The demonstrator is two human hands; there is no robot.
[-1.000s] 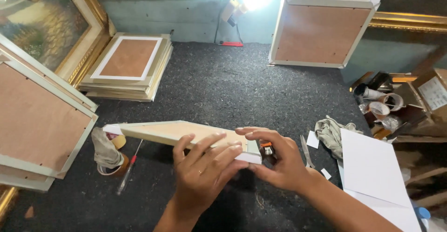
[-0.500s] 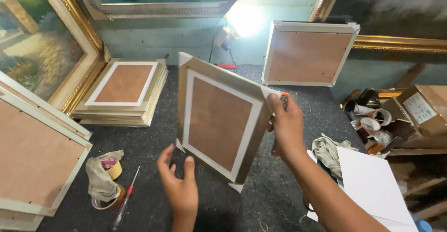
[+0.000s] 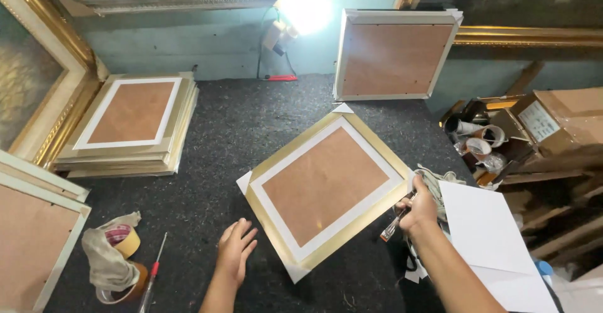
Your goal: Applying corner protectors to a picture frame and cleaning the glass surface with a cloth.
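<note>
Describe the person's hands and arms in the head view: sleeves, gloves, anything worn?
Both are bare. The left hand and its forearm show no glove, sleeve, watch or ring. The right hand is likewise ungloved, and its forearm is uncovered as far as the lower edge of the frame. No wristband, tape or markings show on either arm. Any sleeve would begin beyond what the picture shows.

The picture frame [image 3: 326,187] lies face down on the dark felt counter [image 3: 239,124], turned at an angle so its corners point up, down and sideways. Its back is a brown board with a white border, ringed by a flat gold moulding; white paper corner guards stick out at the corners. My right hand [image 3: 419,211] rests at its right edge, gripping a small tool [image 3: 391,226]. My left hand [image 3: 236,250] lies flat just off its lower left side.
</note>
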